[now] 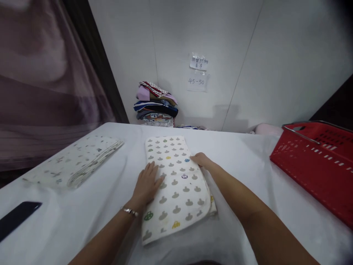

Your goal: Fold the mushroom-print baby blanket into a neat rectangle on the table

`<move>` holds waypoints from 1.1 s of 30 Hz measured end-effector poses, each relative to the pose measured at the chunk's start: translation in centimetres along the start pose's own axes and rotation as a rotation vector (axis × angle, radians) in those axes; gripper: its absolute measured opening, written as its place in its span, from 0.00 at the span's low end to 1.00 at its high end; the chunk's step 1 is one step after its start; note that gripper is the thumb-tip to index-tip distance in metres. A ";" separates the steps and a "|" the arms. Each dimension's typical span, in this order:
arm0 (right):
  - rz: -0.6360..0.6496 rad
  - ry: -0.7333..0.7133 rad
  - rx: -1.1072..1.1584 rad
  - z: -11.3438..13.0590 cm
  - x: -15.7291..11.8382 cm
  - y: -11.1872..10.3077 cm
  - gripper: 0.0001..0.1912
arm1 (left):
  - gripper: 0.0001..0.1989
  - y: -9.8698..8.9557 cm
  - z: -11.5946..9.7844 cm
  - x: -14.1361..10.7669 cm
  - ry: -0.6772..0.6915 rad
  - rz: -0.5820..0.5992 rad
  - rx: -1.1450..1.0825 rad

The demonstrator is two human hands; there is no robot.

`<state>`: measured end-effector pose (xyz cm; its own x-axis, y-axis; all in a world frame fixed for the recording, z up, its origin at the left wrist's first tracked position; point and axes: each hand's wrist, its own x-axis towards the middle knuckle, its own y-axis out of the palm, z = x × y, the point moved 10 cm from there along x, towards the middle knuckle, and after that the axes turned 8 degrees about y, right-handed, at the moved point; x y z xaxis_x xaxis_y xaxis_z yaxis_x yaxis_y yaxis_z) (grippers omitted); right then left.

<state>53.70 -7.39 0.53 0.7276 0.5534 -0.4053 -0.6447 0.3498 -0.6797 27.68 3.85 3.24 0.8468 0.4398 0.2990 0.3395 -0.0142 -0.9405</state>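
Observation:
A folded white cloth (176, 184) printed with grey, green, yellow and blue mushroom shapes lies lengthwise in front of me. My left hand (147, 184) rests on its left edge, fingers stretched out over the fabric. At the right edge, my right hand (202, 161) has its fingers bent against the cloth; whether they pinch the layers is hard to see. Near the lower right, a bit of an under layer sticks out beneath the top one.
The cloth lies on a white-covered table (220, 147). Another folded patterned cloth (79, 158) lies at left, with a dark flat object (19, 217) nearer me. A red basket (317, 165) stands at right. Stacked folded fabrics (157, 105) sit beyond the far edge, by the wall.

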 end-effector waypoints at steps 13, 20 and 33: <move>-0.049 -0.095 -0.153 1.7 2.7 0.5 0.14 | 0.23 -0.2 3.2 4.9 -0.148 -0.033 -0.026; -0.096 -0.128 -0.086 3.2 4.3 0.9 0.11 | 0.29 3.0 5.4 8.7 -0.277 0.144 0.009; -0.003 0.043 0.183 4.9 7.5 0.7 0.17 | 0.27 2.3 5.5 12.1 -0.192 0.092 0.132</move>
<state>57.63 0.69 0.00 0.7366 0.5209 -0.4314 -0.6714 0.4855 -0.5600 36.44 14.05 3.77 0.7739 0.6051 0.1871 0.1979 0.0496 -0.9790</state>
